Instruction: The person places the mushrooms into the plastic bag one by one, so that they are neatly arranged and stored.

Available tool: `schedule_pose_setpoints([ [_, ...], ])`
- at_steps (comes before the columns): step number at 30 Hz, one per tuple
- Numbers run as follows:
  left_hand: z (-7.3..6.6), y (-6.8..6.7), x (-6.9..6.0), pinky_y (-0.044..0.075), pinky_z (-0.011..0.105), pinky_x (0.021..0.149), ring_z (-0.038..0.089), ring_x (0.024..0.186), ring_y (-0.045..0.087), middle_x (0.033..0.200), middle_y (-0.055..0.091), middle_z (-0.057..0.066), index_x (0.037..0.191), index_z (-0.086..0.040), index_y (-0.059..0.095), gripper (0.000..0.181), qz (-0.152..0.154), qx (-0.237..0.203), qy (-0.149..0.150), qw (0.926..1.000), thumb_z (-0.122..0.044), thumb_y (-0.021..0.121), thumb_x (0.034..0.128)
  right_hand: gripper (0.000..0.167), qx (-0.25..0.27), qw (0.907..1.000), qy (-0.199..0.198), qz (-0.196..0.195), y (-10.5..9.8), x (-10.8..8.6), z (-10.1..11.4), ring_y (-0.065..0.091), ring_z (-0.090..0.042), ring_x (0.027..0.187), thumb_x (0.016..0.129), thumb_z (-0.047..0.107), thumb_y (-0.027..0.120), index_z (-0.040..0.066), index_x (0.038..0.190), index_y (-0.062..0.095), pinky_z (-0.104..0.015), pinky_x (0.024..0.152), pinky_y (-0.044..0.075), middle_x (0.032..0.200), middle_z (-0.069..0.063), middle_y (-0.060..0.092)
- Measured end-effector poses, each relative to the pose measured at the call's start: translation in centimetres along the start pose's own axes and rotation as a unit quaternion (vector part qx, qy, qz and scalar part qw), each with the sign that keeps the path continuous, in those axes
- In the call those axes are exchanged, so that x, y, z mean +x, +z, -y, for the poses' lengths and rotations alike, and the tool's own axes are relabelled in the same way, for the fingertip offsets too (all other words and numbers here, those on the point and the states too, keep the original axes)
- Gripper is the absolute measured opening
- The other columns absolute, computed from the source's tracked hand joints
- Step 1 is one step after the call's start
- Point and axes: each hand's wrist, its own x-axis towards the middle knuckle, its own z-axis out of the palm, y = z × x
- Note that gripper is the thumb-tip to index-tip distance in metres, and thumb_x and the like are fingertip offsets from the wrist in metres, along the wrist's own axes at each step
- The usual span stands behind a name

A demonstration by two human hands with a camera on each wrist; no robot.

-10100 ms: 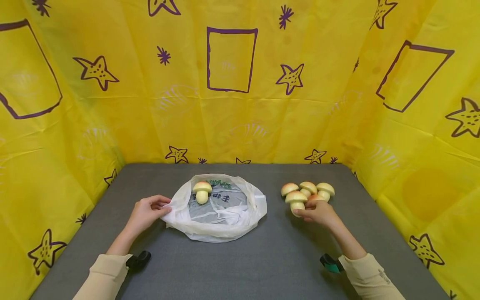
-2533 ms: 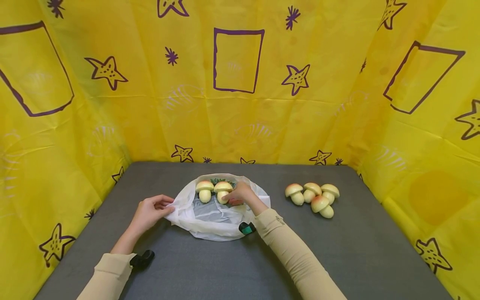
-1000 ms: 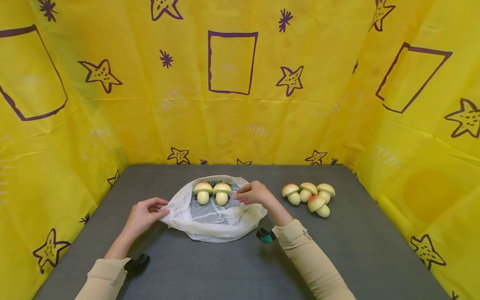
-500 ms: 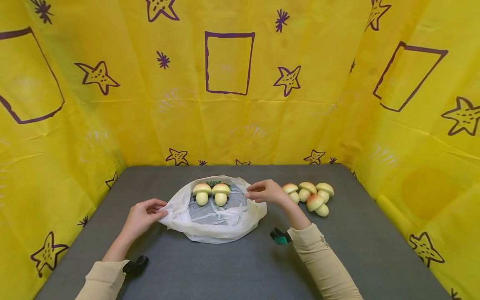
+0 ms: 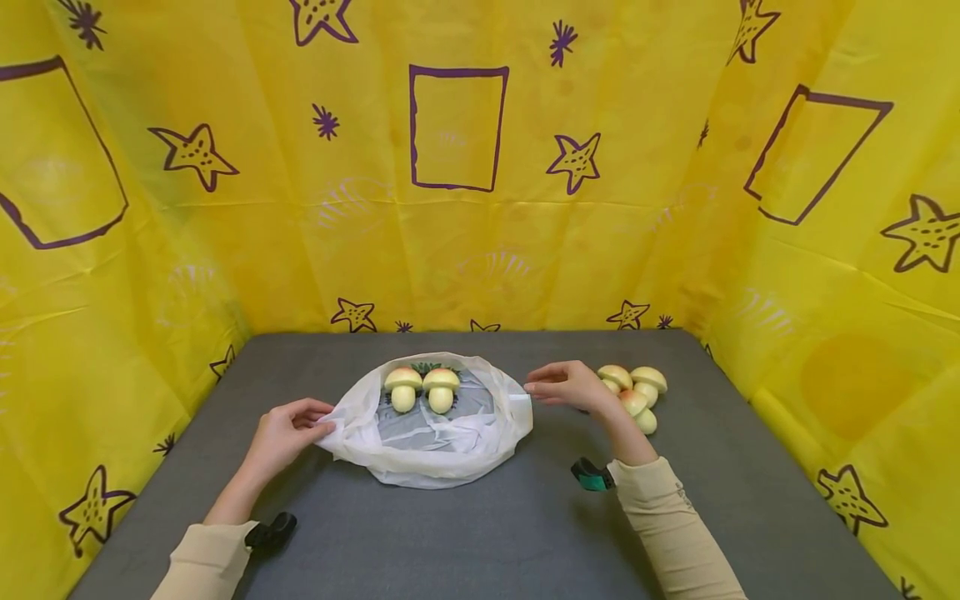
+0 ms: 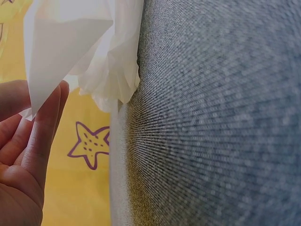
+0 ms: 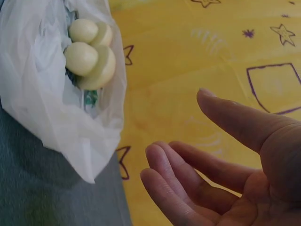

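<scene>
A white plastic bag (image 5: 435,475) lies on the table with its mouth spread wide. Inside it, two toy mushrooms (image 5: 403,392) sit side by side near the far edge. My left hand (image 5: 285,433) pinches the bag's left rim between thumb and fingers; the left wrist view shows the pinched film (image 6: 51,61). Just right of the bag hovers my right hand (image 5: 573,387), its fingers relaxed and holding nothing. In the right wrist view that hand's thumb and fingers stand apart. Beyond it lies a cluster of several more mushrooms (image 5: 648,383), partly hidden behind the hand.
The dark grey table (image 5: 465,550) is walled on three sides by a yellow cloth (image 5: 480,250) with purple stars and frames. Black straps with small devices (image 5: 273,532) sit on both wrists.
Over the last seconds a second mushroom was set in the bag and let go. My right hand has since drawn back rightward out of the bag. The left hand keeps its pinch.
</scene>
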Motion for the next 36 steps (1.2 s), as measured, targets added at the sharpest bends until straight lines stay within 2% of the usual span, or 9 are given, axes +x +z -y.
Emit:
schedule_pose_setpoints([
  [5, 0.0, 0.1, 0.0, 0.051, 0.018, 0.065, 0.005, 0.073, 0.060, 0.091, 0.071, 0.009, 0.099, -0.009, 0.071, 0.026, -0.001, -0.002, 0.002, 1.0000, -0.025, 0.077, 0.0797, 0.048, -0.005, 0.9999, 0.006, -0.011, -1.4, -0.6, -0.9, 0.065, -0.032, 0.104, 0.088, 0.028, 0.068, -0.005, 0.122, 0.059, -0.042, 0.089, 0.052, 0.117, -0.020, 0.065],
  [10, 0.0, 0.2, 0.1, 0.050, 0.017, 0.064, 0.003, 0.072, 0.060, 0.090, 0.071, 0.008, 0.098, -0.009, 0.071, 0.024, -0.005, -0.005, 0.012, 0.9999, -0.023, 0.077, 0.0794, 0.053, -0.028, 0.9985, 0.033, -0.033, -2.7, -1.5, -1.4, 0.065, -0.027, 0.103, 0.087, 0.035, 0.068, 0.000, 0.125, 0.058, -0.044, 0.091, 0.050, 0.118, -0.017, 0.065],
  [18, 0.1, 0.2, 0.0, 0.050, 0.017, 0.063, 0.002, 0.070, 0.060, 0.088, 0.071, 0.009, 0.098, -0.008, 0.071, 0.023, -0.009, -0.008, 0.020, 0.9997, -0.020, 0.077, 0.0791, 0.051, -0.019, 0.9982, 0.035, -0.043, -4.7, -2.7, -2.3, 0.062, -0.034, 0.109, 0.091, 0.026, 0.064, -0.006, 0.130, 0.052, -0.044, 0.091, 0.050, 0.126, -0.025, 0.057],
  [25, 0.3, 0.3, 0.1, 0.050, 0.017, 0.063, 0.002, 0.070, 0.060, 0.088, 0.071, 0.008, 0.097, -0.008, 0.071, 0.022, -0.015, -0.003, 0.025, 0.9996, -0.020, 0.078, 0.0785, 0.059, -0.015, 0.9981, 0.041, -0.043, -6.3, -3.7, -3.2, 0.059, -0.036, 0.114, 0.092, 0.029, 0.062, -0.009, 0.134, 0.045, -0.043, 0.093, 0.049, 0.132, -0.030, 0.051],
  [30, 0.2, 0.2, 0.2, 0.051, 0.017, 0.064, 0.003, 0.071, 0.060, 0.089, 0.071, 0.008, 0.098, -0.009, 0.071, 0.024, -0.009, 0.001, 0.015, 0.9998, -0.022, 0.078, 0.0789, 0.062, 0.011, 0.9973, 0.048, -0.054, -7.3, -4.3, -4.1, 0.062, -0.033, 0.110, 0.091, 0.028, 0.063, -0.010, 0.135, 0.043, -0.042, 0.091, 0.050, 0.131, -0.030, 0.052],
  [36, 0.1, 0.2, 0.0, 0.050, 0.017, 0.064, 0.004, 0.072, 0.060, 0.089, 0.071, 0.008, 0.099, -0.009, 0.071, 0.025, -0.007, 0.007, 0.011, 0.9999, -0.023, 0.077, 0.0794, 0.062, 0.003, 0.9960, 0.055, -0.070, -8.1, -5.3, -4.8, 0.060, -0.036, 0.111, 0.092, 0.031, 0.063, -0.011, 0.133, 0.044, -0.041, 0.090, 0.051, 0.129, -0.029, 0.053],
])
